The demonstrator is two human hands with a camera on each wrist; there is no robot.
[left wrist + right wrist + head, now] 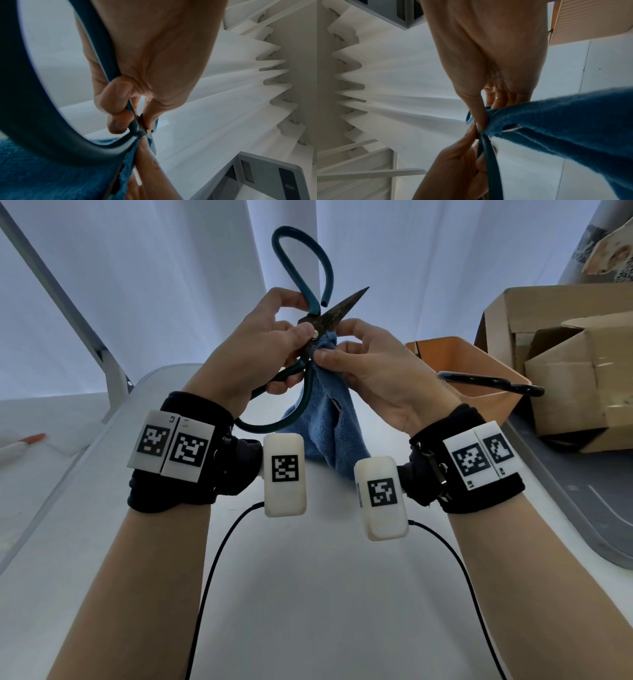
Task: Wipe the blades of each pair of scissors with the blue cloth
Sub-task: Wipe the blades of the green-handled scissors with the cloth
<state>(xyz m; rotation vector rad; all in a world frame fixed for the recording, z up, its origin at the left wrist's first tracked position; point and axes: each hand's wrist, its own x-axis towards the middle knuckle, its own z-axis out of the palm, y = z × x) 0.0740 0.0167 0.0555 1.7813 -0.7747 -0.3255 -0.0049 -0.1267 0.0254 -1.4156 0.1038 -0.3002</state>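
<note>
Left hand (260,344) grips the scissors (310,323) — blade running up-right — right hand (370,368) pinching blue cloth (325,419) at the pivot.

Teal-handled scissors (310,313) splayed open, rusty blades, blue cloth (322,419) bunched at pivot

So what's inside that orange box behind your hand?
A pair of black scissors sticks out over the orange box rim, handle loop showing. Their blades and anything else inside are hidden by the right hand and the box's wall.
</note>
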